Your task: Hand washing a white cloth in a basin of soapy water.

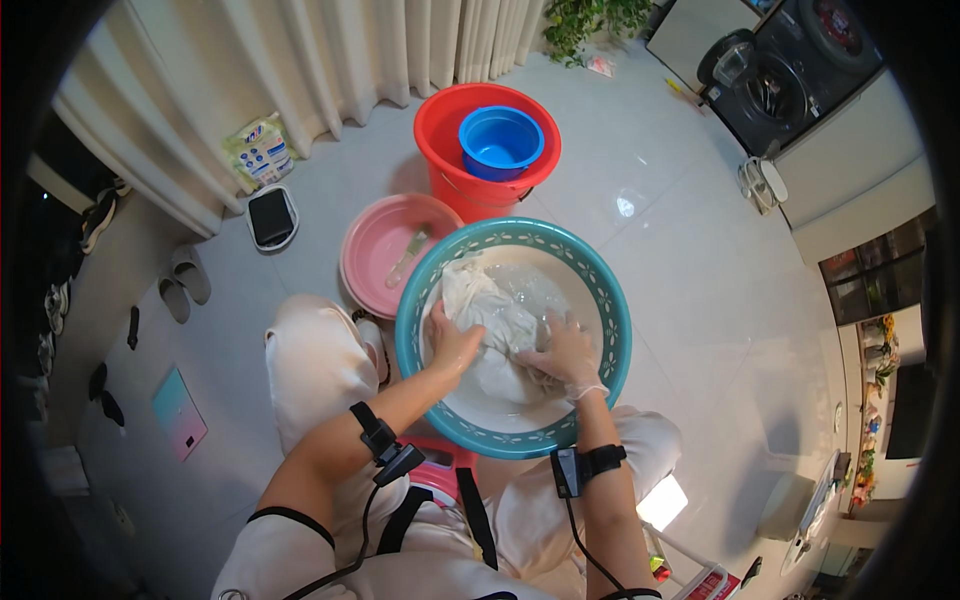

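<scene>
A wet white cloth point(487, 304) lies crumpled in a teal basin point(615, 330) with a white inside and a flower-pattern rim. Sudsy water surrounds the cloth. My left hand point(455, 341) grips its left side, thumb on top and fingertips partly hidden. On the right, my right hand point(568, 351) presses thumb and palm onto a bunched part, its fingers spread in the suds. A clear band, perhaps a glove cuff, circles that wrist.
A pink basin point(367, 240) with a pale brush-like tool point(409, 255) stands left of the teal one. Behind is a red bucket point(465, 199) holding a blue basin point(501, 142). Slippers point(182, 283), a scale point(180, 412) and a detergent bag point(260, 152) are at left.
</scene>
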`<action>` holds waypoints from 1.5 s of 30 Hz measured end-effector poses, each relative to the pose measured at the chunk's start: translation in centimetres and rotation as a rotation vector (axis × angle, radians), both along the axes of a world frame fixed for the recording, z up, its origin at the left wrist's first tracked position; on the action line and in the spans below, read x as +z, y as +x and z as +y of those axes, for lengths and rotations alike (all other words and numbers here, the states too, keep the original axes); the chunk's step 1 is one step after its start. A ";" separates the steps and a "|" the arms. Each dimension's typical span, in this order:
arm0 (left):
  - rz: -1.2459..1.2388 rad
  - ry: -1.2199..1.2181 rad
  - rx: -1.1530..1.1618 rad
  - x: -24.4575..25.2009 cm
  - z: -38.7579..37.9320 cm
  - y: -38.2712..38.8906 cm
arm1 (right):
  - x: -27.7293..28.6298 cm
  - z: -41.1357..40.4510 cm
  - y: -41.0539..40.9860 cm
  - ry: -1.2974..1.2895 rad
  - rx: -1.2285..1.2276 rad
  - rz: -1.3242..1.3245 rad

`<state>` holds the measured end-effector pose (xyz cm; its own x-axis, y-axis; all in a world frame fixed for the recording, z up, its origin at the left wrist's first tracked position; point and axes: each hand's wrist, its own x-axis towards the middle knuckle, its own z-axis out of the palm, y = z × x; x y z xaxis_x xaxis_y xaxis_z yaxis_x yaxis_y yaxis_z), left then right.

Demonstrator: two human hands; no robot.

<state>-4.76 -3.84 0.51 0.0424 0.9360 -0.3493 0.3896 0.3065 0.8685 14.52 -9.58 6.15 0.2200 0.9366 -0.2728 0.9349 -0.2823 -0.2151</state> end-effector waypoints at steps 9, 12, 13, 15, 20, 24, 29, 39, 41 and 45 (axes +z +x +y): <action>-0.383 -0.711 0.210 2.0 -0.2 2.2 | -2.0 0.7 -2.2 -0.227 -0.401 1.046; -0.631 -0.580 0.392 0.1 1.7 2.3 | -3.0 -0.8 -5.2 0.041 -0.144 1.045; -0.631 -0.579 0.392 0.2 2.0 2.2 | -1.3 -1.3 -6.1 0.113 0.055 0.911; -0.984 -0.708 0.286 0.3 2.1 1.6 | 0.7 -1.8 -7.3 0.276 0.058 0.929; -1.135 -0.930 -0.090 3.2 1.5 1.9 | 5.1 -3.3 -8.7 0.404 0.157 0.557; -1.282 -0.974 -0.018 -2.6 1.3 2.0 | 4.1 -2.3 -10.0 0.425 0.187 0.279; -0.999 -0.944 0.130 -1.4 -0.2 3.2 | 3.5 -0.8 -7.3 0.342 -0.095 0.506; -0.883 -0.490 -0.260 5.2 0.3 1.1 | 3.7 -1.8 1.3 -0.235 -0.283 0.960; -0.914 -0.494 -0.354 6.1 0.5 0.9 | 3.1 -2.4 0.8 0.221 -0.261 0.912; -0.905 -0.538 -0.575 7.2 1.0 0.2 | 3.0 -2.3 -0.9 0.030 -0.312 1.475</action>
<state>-4.60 -2.86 7.72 0.8385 0.4427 -0.3178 -0.0976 0.6958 0.7116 13.66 -11.90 9.15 -0.0406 0.9144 -0.4028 -0.2132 -0.4018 -0.8906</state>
